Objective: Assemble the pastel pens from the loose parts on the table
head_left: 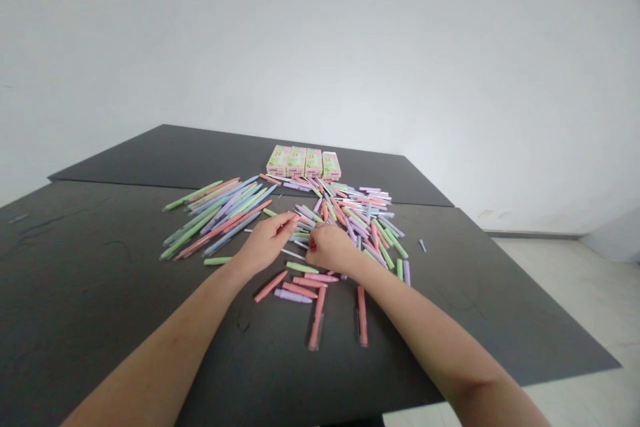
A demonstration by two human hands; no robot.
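My left hand [273,238] is closed in a pinch, and a small pink pen part [299,215] shows at its fingertips. To its right, my right hand [331,248] reaches low into the pile with curled fingers; what they hold, if anything, is hidden. Around and beyond both hands spreads a heap of loose pen parts [373,223] in pink, green, purple and blue, with thin white refills [293,254] among them. Just in front lie a green barrel piece [302,267], several pink pieces [300,290] and a purple one [293,296].
Long pens [220,217] lie side by side at the left. Several small pen boxes [296,161] stand in a row behind the heap. Two pink barrels with clear caps [317,320] lie near me. A small blue-grey piece [423,245] rests at right on the dark table [100,320].
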